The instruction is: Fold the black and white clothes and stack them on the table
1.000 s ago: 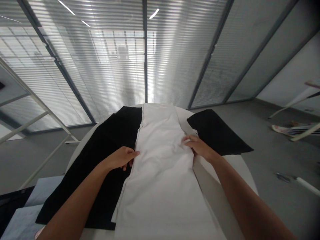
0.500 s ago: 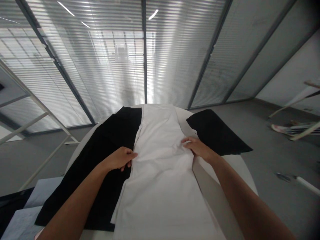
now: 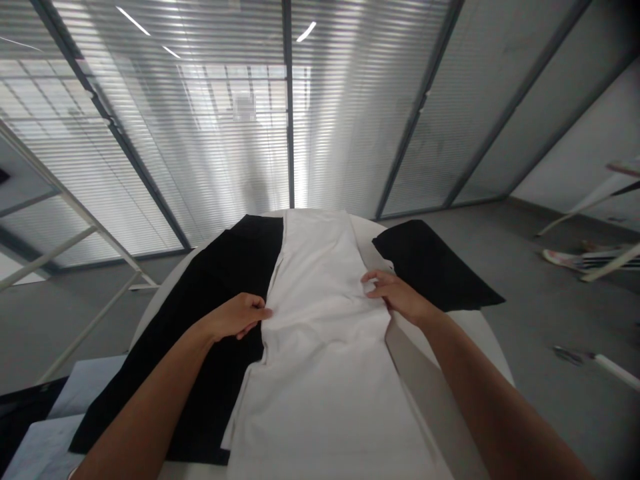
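Observation:
A long white cloth garment lies lengthwise down the middle of a round white table, with wrinkles between my hands. My left hand pinches its left edge between thumb and curled fingers. On the right edge, my right hand has its thumb and fingers closed on the fabric. Black cloth spreads under my left arm, and another black piece lies beyond my right hand, hanging over the table's edge.
A pale metal frame stands at the left. Greyish folded cloths lie at the lower left. Blinds behind glass rise beyond the table. At the right, a rack leg stands on the grey floor.
My left hand has shifted very slightly left with the garment's edge. My right hand has moved up a little. The fabric between them has slightly different wrinkles.

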Demonstrator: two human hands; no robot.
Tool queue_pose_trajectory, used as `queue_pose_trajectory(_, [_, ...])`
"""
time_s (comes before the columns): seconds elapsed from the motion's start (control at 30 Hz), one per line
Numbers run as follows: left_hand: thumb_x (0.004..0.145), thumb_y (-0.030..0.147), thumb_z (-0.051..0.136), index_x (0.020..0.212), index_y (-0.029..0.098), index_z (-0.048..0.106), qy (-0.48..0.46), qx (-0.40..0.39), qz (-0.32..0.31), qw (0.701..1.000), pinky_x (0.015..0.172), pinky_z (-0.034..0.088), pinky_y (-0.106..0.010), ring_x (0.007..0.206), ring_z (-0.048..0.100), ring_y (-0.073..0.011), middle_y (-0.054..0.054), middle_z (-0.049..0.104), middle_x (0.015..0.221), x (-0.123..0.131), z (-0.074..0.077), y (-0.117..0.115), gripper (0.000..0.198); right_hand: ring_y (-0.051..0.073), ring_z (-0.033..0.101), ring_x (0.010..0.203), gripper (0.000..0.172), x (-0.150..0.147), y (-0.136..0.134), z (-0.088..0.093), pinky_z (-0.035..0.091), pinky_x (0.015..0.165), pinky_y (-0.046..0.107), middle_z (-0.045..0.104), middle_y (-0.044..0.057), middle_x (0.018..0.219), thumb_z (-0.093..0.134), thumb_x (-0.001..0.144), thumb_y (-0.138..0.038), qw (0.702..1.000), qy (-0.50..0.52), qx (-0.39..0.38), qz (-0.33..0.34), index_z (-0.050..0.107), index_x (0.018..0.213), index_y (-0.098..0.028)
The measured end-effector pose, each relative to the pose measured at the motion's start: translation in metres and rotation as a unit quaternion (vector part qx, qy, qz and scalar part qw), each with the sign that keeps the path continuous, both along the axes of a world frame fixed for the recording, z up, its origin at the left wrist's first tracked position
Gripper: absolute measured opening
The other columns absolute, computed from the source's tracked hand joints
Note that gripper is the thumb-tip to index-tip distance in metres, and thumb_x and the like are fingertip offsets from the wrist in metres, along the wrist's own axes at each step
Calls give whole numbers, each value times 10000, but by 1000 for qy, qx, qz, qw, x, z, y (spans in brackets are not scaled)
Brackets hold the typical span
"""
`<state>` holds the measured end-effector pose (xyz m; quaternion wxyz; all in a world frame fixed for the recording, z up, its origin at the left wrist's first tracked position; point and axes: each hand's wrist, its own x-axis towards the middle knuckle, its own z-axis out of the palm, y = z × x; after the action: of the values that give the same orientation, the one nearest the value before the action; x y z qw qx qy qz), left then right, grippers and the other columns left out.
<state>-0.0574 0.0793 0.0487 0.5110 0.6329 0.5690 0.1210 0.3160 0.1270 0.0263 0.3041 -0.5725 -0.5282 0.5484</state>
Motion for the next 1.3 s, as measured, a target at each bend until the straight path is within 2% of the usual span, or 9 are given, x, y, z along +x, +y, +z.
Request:
queue_pose_trajectory(0.1, [730,613,603,608,193,425,14,-58,-71,996,403,276,-210,369,390,-75,60,444,442,-5,6,-3,472,125,478,477,356,3,-4,3,315,448,230,516,-44,604,575,591,-239,997,-5,-48,67,571,946,-217])
queue_pose_trajectory(0.17, [719,663,582,595,186,445,26,-62,-79,995,406,285,-214,375,407,-77,42,478,469,-4,6,-4,511,134,498,491,443,0,-6,4,320,448,229,541,-39,622,575,643,-263,997,-26,-43,58,560,1085,-237])
queue_pose_trajectory(0.27, [747,742,462,626,174,493,36,5,18,999,384,261,-219,353,399,-68,20,533,533,4,-3,0,582,144,532,529,533,-8,-7,2,344,464,230,585,-24,683,564,736,-322,996,-88,-9,-12,472,1258,-264])
queue_pose_trajectory(0.37, [771,722,439,699,166,540,52,56,97,992,360,245,-221,329,385,-70,22,538,534,14,-13,4,570,115,491,523,365,-12,-4,-3,331,465,218,591,-15,713,582,748,-347,989,-142,35,0,569,1091,-224])
queue_pose_trajectory(0.5, [760,645,524,721,171,546,63,33,45,996,358,268,-215,333,398,-78,41,508,498,13,-11,1,476,97,450,504,214,-1,-4,1,300,448,218,564,-16,665,629,694,-327,987,-148,32,59,609,854,-185])
queue_pose_trajectory(0.63, [726,660,567,638,179,498,50,-46,-40,997,371,296,-211,352,408,-78,50,468,471,-3,3,-2,494,107,458,493,365,10,-12,12,301,447,219,524,-40,600,666,693,-365,985,-89,-30,147,603,1015,-204])
queue_pose_trajectory(0.87, [744,730,483,740,160,563,63,38,65,995,350,276,-213,336,433,-79,5,589,579,2,-10,5,575,107,483,495,321,1,-8,1,301,428,220,609,-10,696,586,795,-421,982,-168,43,75,536,1031,-209])
queue_pose_trajectory(1.13, [746,667,545,766,151,590,66,39,28,997,367,309,-203,365,472,-91,-2,595,576,3,-16,5,518,109,453,439,377,15,-8,4,312,444,232,528,-41,536,590,802,-471,969,-173,32,175,561,1039,-178])
queue_pose_trajectory(1.3, [752,667,537,733,161,575,68,48,33,996,371,305,-203,370,482,-98,-2,588,570,3,-17,6,508,126,527,540,456,11,-10,6,349,505,240,643,21,714,603,802,-470,964,-206,59,158,533,1145,-177])
